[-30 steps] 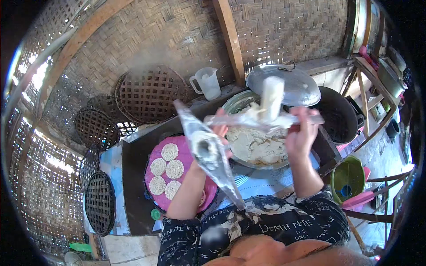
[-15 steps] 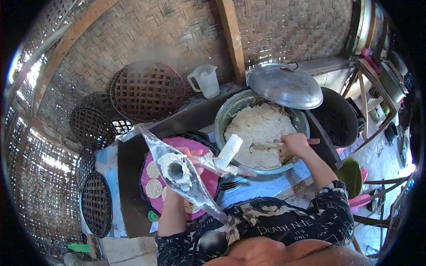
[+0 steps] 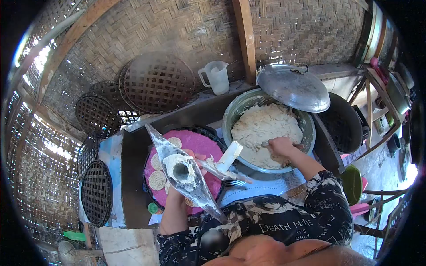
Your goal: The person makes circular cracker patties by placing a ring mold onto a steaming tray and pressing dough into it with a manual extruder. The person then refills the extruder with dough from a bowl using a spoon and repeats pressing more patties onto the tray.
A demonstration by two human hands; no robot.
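Note:
My left hand (image 3: pixel 195 160) is closed round the dough-smeared wooden press, partly hidden behind it. The press has a long body (image 3: pixel 177 166) with a round hole ringed in dough, and a separate piece with a pale cylindrical plunger (image 3: pixel 229 156) to its right. My right hand (image 3: pixel 282 147) grips a flat wooden scraper (image 3: pixel 298 146), its end in the pale dough (image 3: pixel 266 126) inside the large metal pot (image 3: pixel 229 116). Beneath the press, a pink cloth (image 3: pixel 202 141) on a round woven tray bears several round, textured dough discs (image 3: pixel 157 180).
Behind the pot lies a metal lid (image 3: pixel 295 88), with a dark pot (image 3: pixel 339 122) at its right. A translucent jug (image 3: pixel 216 77) stands at the back. Woven trays (image 3: pixel 157 84) lean at the left wall. A green basin (image 3: pixel 351 184) is at the lower right.
The plunger piece and press body have come apart. My left hand has moved the press left, over the pink cloth. My right hand left the plunger piece and moved into the pot with the scraper.

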